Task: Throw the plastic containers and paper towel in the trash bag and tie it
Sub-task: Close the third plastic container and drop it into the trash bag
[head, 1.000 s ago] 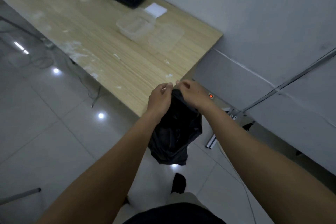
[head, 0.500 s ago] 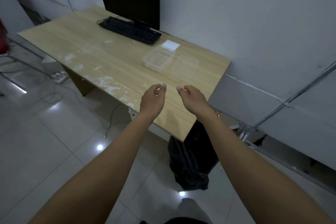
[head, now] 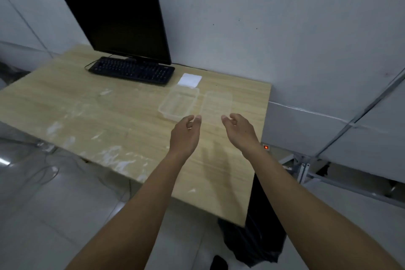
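A clear plastic container (head: 178,103) and a flat clear lid (head: 216,105) lie side by side on the wooden desk (head: 109,120). A white paper towel (head: 189,79) lies just behind them. The black trash bag (head: 254,239) sits on the floor at the desk's near right corner, partly hidden by the desk and my right arm. My left hand (head: 186,135) hovers open just in front of the container. My right hand (head: 238,130) is open too, near the lid's front edge. Neither hand holds anything.
A black monitor (head: 122,26) and keyboard (head: 131,70) stand at the back of the desk against the grey wall. White smears mark the desk's left part. Cables lie on the tiled floor at left. A metal frame (head: 304,171) and a lit red switch (head: 266,147) are at right.
Both hands let go of the trash bag, which now rests on the floor. They rose and reached forward over the desk toward the container and lid. My view lifted to the desk.
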